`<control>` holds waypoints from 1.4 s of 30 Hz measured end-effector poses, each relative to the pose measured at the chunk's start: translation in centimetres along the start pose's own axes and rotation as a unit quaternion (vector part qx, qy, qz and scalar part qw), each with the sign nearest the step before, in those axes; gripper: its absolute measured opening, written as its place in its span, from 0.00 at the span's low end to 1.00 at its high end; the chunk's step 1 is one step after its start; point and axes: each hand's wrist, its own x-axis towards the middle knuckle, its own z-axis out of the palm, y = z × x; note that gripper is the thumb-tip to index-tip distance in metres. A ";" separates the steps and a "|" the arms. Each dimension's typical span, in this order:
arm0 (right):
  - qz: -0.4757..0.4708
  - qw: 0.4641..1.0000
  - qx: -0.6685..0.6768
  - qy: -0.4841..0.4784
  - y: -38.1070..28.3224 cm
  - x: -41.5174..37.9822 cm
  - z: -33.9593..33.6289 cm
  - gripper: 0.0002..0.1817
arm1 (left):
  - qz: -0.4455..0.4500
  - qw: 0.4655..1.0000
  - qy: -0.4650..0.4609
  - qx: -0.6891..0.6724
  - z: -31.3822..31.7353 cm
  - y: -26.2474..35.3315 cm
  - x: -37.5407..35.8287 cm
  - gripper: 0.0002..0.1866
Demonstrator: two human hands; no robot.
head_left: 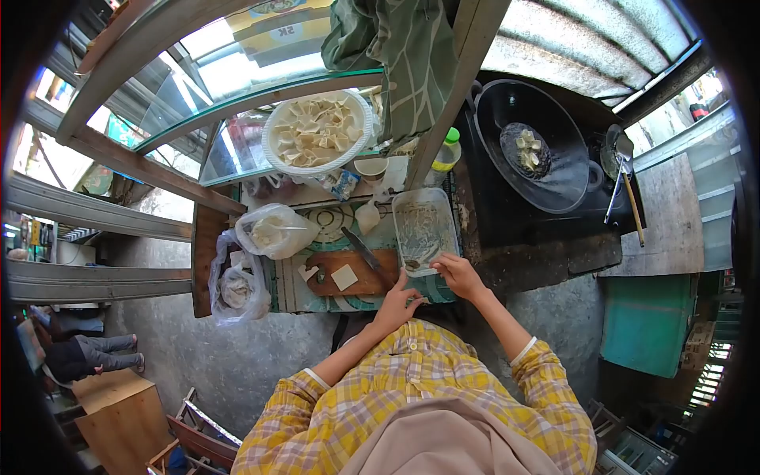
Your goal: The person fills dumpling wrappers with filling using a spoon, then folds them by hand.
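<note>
Head view, right hand point(461, 277): grip closed in a pinch on what looks like a small spoon point(412, 264), over the tub's near end.
Left hand point(396, 305): beside the tub, a pale scrap point(424, 302) at its fingertips; hold cannot be told.
Tub point(423, 195): on the table, smeared with paste.
Step, as judged: scooping paste.
Next move: calls for a level spoon.

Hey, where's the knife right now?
In the head view, the knife lies slantwise across the right part of the wooden board, left of the clear plastic container, its near end beside the left hand.
</note>
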 end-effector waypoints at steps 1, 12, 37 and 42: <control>0.028 0.999 0.014 -0.005 0.1 -0.3 -0.1 0.11 | 0.001 1.000 0.001 -0.004 0.0 -0.1 0.0 0.06; 0.208 0.958 0.124 0.154 -0.1 -1.1 2.8 0.17 | -0.005 1.000 -0.021 -0.002 0.1 -0.2 0.1 0.07; 0.234 0.833 0.352 0.358 -0.8 -4.1 3.3 0.17 | 0.020 0.999 -0.018 -0.017 -0.3 -0.2 -0.2 0.06; 0.242 0.714 0.516 0.407 -1.3 -4.8 1.9 0.18 | -0.081 0.995 -0.022 -0.060 -2.3 1.0 -0.3 0.08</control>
